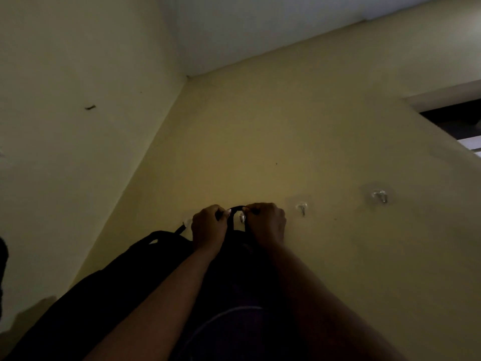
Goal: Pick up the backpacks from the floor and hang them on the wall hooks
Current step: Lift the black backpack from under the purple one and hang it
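A dark backpack [234, 295] hangs between my forearms against the yellow wall. My left hand [208, 226] and my right hand [268, 222] both pinch its black top loop [236, 208], stretched just above a small metal wall hook [242, 218]. A second black backpack [109, 290] hangs to the left, its strap running up to a clear hook [186, 223] partly hidden by my left hand. Two more clear adhesive hooks, one [302, 208] near my right hand and another [380, 196] further right, carry nothing.
The room corner [166, 142] lies up and left of the hooks, with the side wall close on the left. A dark window opening [458, 123] sits at the upper right. The light is dim.
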The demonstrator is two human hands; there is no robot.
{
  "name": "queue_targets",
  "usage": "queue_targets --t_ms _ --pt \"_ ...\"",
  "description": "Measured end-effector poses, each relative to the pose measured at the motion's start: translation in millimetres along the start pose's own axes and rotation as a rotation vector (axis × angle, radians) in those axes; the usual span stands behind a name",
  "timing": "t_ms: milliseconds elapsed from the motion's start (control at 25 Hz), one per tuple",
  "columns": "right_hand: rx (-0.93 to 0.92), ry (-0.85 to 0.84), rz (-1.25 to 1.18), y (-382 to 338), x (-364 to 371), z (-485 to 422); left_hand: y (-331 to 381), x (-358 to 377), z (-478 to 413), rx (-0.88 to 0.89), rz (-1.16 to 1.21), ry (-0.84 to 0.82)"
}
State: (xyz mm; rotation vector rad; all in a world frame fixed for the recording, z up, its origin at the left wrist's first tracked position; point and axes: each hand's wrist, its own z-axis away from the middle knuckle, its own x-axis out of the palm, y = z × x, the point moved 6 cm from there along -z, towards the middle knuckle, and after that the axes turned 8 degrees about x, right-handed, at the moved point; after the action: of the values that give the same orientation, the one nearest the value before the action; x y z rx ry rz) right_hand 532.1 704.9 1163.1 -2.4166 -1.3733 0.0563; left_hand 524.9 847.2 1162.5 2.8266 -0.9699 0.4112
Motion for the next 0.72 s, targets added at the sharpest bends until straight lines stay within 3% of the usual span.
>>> queue_targets --t_ms 160,480,720 --pt "0.043 -0.003 0.053 5.7 -0.9 -1.4 -18.1 5.0 2.7 -0.173 0.068 -0.053" --pt "0.096 -0.078 0.096 6.9 -3.4 26.6 -6.4 -8.8 32.9 -0.168 0.181 -0.138" --pt "0.192 -0.273 0.213 -7.7 -26.2 46.1 9.2 -28.8 45.7 -0.331 0.292 -0.425"
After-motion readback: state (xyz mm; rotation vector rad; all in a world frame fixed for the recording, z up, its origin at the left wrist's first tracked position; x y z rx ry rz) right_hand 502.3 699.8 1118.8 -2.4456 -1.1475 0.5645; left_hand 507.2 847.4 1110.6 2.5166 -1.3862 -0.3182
